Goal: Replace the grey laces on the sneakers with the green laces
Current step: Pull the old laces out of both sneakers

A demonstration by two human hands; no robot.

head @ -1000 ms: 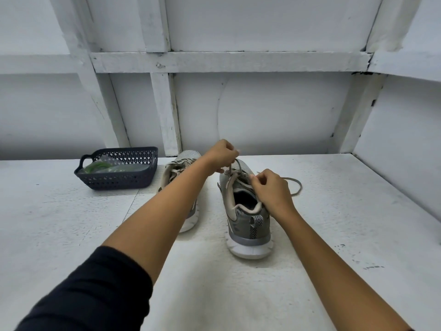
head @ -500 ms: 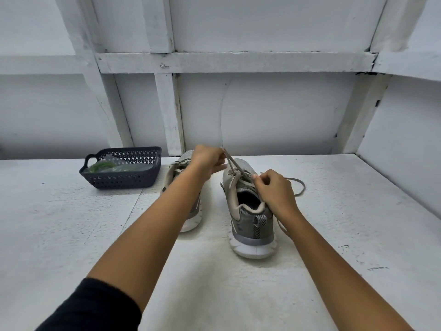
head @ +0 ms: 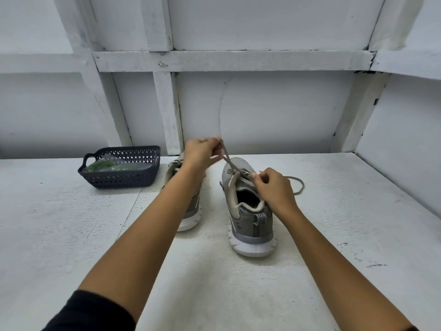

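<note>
Your left hand (head: 202,152) pinches the grey lace (head: 227,159), drawn taut above the right sneaker (head: 248,213); your right hand (head: 274,188) pinches it at the eyelets. Green laces (head: 101,166) lie in the basket (head: 124,181) on the bench (head: 71,235).

Two sneakers side by side on tabletop (head: 334,235) before me: L sneaker (head: 191,211), R sneaker (head: 250,223); basket (head: 119,180) far left w/ laces (head: 100,166) in it.
</note>
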